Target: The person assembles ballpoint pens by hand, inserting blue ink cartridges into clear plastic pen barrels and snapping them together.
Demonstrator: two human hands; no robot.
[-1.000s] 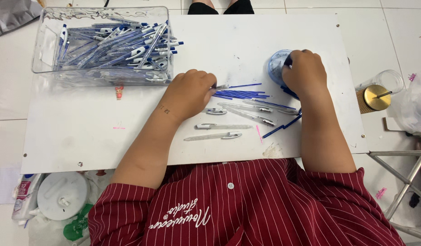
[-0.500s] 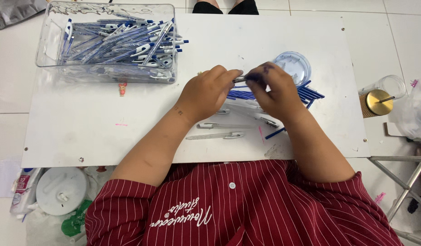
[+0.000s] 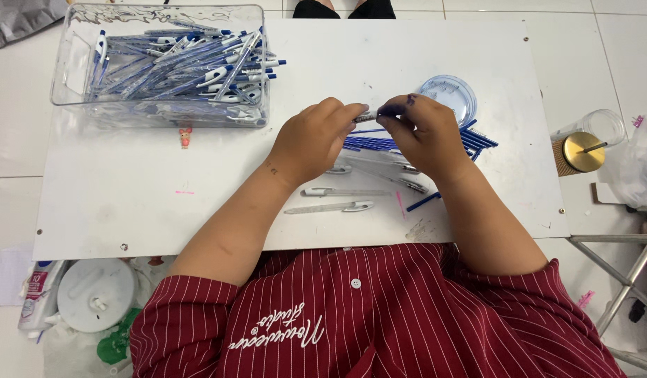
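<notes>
Together, the left hand (image 3: 316, 140) and right hand (image 3: 423, 133) pinch the ends of one pen part (image 3: 369, 116) with closed fingers above the white bench (image 3: 127, 203), so loose blue refills (image 3: 369, 143), clear barrels (image 3: 334, 207) and the finished-pen bin (image 3: 71, 70) stay within reach.

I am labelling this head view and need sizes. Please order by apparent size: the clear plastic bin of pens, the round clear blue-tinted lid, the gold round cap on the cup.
1. Clear plastic bin of pens, clearly largest.
2. Round clear blue-tinted lid.
3. Gold round cap; it looks smaller than the lid, though a hand partly hides the lid.
</notes>
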